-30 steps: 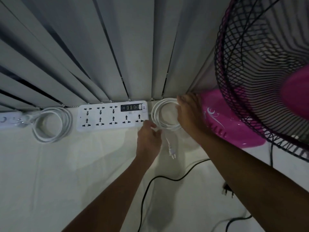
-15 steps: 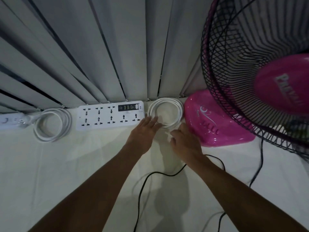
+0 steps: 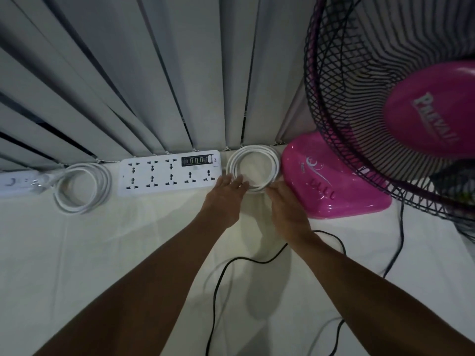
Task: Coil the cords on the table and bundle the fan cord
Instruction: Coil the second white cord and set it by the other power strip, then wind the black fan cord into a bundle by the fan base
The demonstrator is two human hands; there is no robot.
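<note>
A white cord lies coiled in a ring (image 3: 257,149) at the table's back edge, between the large white power strip (image 3: 167,176) and the pink fan base (image 3: 339,196). My left hand (image 3: 226,199) rests flat with its fingertips on the ring's near left rim. My right hand (image 3: 288,209) has its fingers curled at the ring's near rim and seems to pinch the cord there; the plug is hidden under it. The fan's black cord (image 3: 218,278) runs loose across the table under my right forearm.
A second white coil (image 3: 104,181) lies left of the power strip, joined to a small white strip (image 3: 15,181) at the far left. The fan's black cage (image 3: 347,111) overhangs the right side. Vertical blinds (image 3: 154,86) close off the back.
My right hand came off the ring's far right side to its near rim, covering the plug. My left hand opened flat onto the ring. The view shifted right.
</note>
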